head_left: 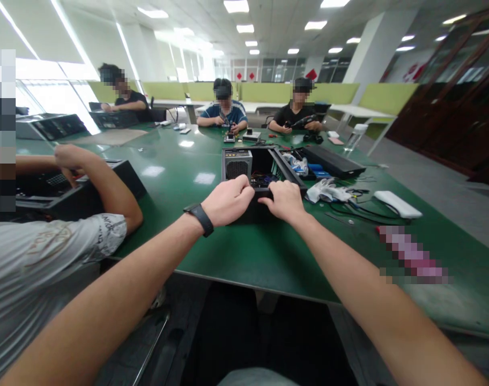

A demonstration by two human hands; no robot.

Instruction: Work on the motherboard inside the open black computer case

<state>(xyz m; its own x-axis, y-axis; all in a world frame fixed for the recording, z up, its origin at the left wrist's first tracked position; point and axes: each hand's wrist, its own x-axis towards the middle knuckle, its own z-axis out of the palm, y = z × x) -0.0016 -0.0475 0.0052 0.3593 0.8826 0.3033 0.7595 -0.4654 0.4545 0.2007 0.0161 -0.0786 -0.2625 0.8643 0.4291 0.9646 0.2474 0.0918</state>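
Note:
A black computer case (252, 210) lies with its open side up on the green table (212, 246) in front of me. My left hand (229, 201), with a dark wristband, has its fingers curled over the case's near edge. A short way to its right, my right hand (285, 200) grips the same edge, its thumb on the near face. A grey power supply (239, 167) sits inside at the left, just beyond my left hand. Dark cables and parts show deeper in the case, partly hidden by my hands.
White gloves (327, 191), black cables, a white pouch (397, 204) and a black panel (333, 162) lie to the right. A blurred pink object (411, 252) is nearer. At left, a co-worker's arm (103, 187) reaches over another case (126, 185). Several people sit across the table.

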